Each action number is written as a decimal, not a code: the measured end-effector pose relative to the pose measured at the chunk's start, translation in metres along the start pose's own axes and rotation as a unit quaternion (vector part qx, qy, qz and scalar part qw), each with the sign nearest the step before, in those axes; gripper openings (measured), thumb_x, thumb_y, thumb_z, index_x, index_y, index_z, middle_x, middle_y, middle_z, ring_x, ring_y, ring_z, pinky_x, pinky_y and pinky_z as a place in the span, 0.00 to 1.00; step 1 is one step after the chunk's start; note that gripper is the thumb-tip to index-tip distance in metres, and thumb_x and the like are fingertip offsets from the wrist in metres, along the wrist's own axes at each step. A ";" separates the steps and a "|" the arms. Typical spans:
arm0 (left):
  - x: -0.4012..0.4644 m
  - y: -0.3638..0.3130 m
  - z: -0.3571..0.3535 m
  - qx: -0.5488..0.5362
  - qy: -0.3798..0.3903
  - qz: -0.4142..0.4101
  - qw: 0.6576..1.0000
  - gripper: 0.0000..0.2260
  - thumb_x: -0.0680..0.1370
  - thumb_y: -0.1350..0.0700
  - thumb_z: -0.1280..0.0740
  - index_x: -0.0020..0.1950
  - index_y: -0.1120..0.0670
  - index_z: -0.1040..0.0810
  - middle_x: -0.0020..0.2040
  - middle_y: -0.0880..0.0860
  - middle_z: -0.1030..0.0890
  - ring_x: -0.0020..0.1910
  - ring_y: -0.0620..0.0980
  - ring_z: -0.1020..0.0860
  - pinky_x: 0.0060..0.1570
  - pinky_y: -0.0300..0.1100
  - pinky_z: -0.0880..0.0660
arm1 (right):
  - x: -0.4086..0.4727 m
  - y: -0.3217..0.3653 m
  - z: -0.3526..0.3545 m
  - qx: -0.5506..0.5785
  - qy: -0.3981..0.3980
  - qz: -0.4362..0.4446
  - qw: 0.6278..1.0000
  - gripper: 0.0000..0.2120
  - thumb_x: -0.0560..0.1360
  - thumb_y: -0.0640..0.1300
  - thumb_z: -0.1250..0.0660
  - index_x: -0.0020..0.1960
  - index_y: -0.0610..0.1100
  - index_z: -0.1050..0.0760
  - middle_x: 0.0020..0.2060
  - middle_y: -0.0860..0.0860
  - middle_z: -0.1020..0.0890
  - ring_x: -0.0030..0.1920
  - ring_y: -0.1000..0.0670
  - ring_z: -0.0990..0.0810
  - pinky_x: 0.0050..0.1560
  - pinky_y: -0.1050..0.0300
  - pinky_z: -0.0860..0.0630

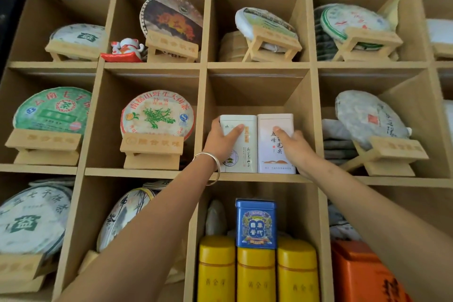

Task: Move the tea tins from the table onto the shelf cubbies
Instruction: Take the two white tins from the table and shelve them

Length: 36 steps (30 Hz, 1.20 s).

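Two white tea tins stand upright side by side in the middle shelf cubby [259, 95]. The left white tin [241, 154] has green print; my left hand [221, 141] grips its left side with the thumb across its front. The right white tin [274, 130] bears red and black characters; my right hand [295, 148] holds its right side, thumb on its face. Both tins rest on the cubby floor near the front edge and touch each other. A silver bangle circles my left wrist.
The cubby below holds three yellow tins [256, 274] with a blue tin [256, 224] on top. An orange box [358, 274] stands lower right. Surrounding cubbies hold round wrapped tea cakes on wooden stands [152, 149] and a lucky-cat figurine [126, 50].
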State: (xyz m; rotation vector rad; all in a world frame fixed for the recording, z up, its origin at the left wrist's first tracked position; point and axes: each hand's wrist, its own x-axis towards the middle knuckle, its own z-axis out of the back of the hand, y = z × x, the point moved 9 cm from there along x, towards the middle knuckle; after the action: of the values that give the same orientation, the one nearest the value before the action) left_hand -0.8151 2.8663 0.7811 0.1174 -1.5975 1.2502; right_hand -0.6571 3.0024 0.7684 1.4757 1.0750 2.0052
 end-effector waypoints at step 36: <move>-0.128 -0.007 -0.078 0.556 0.091 -0.276 0.778 0.32 0.79 0.41 0.48 0.78 0.52 0.55 0.79 0.52 0.55 0.77 0.52 0.59 0.74 0.54 0.60 | -0.131 -0.020 0.002 -0.514 -0.001 0.331 0.792 0.35 0.79 0.54 0.42 0.78 0.41 0.50 0.78 0.41 0.48 0.77 0.43 0.46 0.76 0.46 0.44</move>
State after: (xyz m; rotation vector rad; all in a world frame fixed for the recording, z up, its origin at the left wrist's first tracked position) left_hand -0.7038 2.8601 0.6810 1.0917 -0.3915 1.4859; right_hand -0.6122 2.9207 0.6744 1.2283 -0.6712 2.3459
